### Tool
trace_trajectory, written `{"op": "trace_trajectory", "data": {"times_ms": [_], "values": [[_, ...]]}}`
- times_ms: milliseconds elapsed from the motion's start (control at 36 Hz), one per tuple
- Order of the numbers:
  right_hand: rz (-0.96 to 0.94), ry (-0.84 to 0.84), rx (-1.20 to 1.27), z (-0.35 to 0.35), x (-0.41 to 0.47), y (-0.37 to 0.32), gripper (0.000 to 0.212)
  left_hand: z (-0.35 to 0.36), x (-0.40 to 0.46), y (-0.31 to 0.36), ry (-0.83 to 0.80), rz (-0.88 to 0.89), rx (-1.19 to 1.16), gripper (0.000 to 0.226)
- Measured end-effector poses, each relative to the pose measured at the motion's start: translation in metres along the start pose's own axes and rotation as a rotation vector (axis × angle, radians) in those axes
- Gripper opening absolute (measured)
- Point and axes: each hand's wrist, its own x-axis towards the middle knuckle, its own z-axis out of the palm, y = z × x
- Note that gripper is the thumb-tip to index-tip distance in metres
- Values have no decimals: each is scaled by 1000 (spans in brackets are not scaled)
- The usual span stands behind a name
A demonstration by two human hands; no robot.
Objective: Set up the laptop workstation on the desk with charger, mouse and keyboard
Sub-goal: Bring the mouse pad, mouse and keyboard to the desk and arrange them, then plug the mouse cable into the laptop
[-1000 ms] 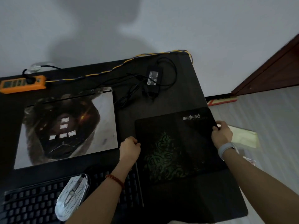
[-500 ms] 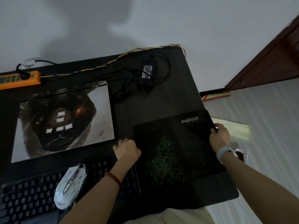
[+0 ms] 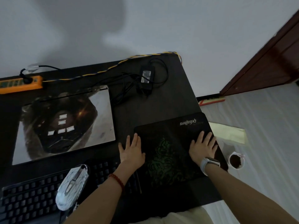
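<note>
I am no longer pinching the mouse pad [image 3: 171,152]; my left hand [image 3: 131,151] and right hand [image 3: 203,147] are pressing it flat, fingers spread, right of the closed laptop [image 3: 64,125]. Placing looks finished; the mouse [image 3: 72,187] is lying on the keyboard [image 3: 29,198].

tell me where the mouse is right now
In the head view the white mouse sits at lower left on top of the black keyboard, below the closed laptop and left of the left forearm.
</note>
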Motion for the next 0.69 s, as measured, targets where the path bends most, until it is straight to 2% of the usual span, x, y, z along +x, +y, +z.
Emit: {"op": "trace_trajectory", "data": {"times_ms": [83, 194, 333, 417, 500, 583, 694], "values": [[-102, -79, -15, 7, -14, -18, 62, -10, -9, -9, 134, 36, -82, 56], [-345, -194, 43, 12, -42, -52, 50, -15, -37, -39, 343, 14, -159, 44], [-653, -226, 197, 21, -99, -110, 38, 0, -86, -107, 470, -187, -213, 51], [-817, -199, 266, 24, -137, -145, 32, 16, -116, -149, 408, -313, -306, 68], [-939, -183, 320, 33, -170, -170, 25, 32, -133, -177, 245, -301, -416, 91], [-898, -322, 411, 46, -198, -188, 22, 44, -142, -190, 229, -200, -422, 99], [-608, -491, 594, 58, -216, -206, 27, 50, -144, -199, 329, -157, -542, 94]]}}
